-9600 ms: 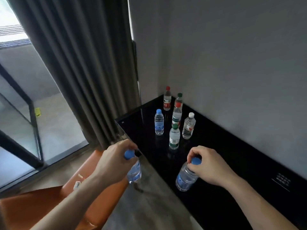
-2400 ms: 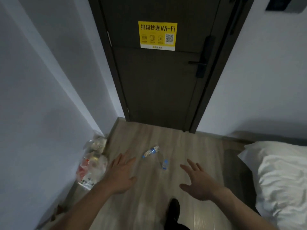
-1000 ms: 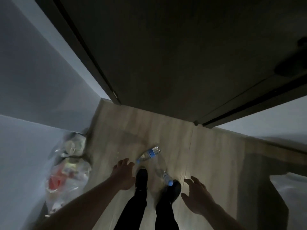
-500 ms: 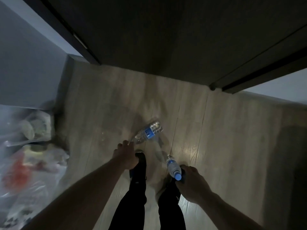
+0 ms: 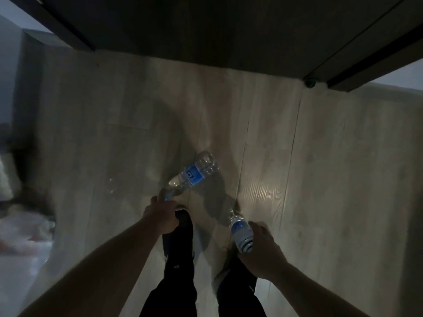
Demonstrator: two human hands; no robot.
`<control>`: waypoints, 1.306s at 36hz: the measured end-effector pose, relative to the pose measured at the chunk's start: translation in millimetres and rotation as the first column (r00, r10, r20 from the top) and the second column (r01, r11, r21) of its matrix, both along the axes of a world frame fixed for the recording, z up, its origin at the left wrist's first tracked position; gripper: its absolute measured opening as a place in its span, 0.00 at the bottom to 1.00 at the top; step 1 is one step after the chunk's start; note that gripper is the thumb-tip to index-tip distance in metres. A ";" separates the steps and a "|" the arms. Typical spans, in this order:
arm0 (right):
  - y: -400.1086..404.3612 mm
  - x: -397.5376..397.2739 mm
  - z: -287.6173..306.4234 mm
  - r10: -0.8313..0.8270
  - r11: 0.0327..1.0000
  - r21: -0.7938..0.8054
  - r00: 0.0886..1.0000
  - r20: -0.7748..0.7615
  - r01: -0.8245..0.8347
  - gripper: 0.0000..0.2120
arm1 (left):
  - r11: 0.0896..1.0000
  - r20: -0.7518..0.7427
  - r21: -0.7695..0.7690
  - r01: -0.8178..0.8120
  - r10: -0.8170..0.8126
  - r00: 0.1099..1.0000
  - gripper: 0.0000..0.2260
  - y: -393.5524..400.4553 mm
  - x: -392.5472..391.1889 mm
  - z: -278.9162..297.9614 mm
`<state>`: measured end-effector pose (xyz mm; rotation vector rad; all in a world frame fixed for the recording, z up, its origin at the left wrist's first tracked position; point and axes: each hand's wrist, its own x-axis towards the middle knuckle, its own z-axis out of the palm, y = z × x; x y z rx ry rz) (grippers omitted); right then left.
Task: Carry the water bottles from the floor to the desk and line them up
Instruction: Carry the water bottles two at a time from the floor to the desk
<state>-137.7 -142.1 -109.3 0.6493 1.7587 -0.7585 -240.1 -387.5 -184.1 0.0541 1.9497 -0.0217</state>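
A: Head view, stock: left hand pinching the cap end of one bottle, which lies tilted on the floor. Right hand?

B: Curled round the second bottle, near the shoes.

A: Risk?

B: A cap-only pinch may slip in this dim light; the bottle could drop and roll toward the door.

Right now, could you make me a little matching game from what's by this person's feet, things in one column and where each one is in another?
Things:
1. bottle with the broad blue label
2. bottle with its base toward the camera
3. black shoe
4. dark door

Places:
A. along the top
B. in the right hand's grip
C. below the left hand
D. held at its cap end by the left hand

Pairs: 1-D, 2-B, 3-C, 4-A
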 end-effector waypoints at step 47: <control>14.0 -94.6 569.2 -0.219 0.976 -0.049 0.926 -0.306 0.214 0.25 | 0.794 -0.274 0.457 -0.401 0.554 0.786 0.05 20.7 -18.4 643.7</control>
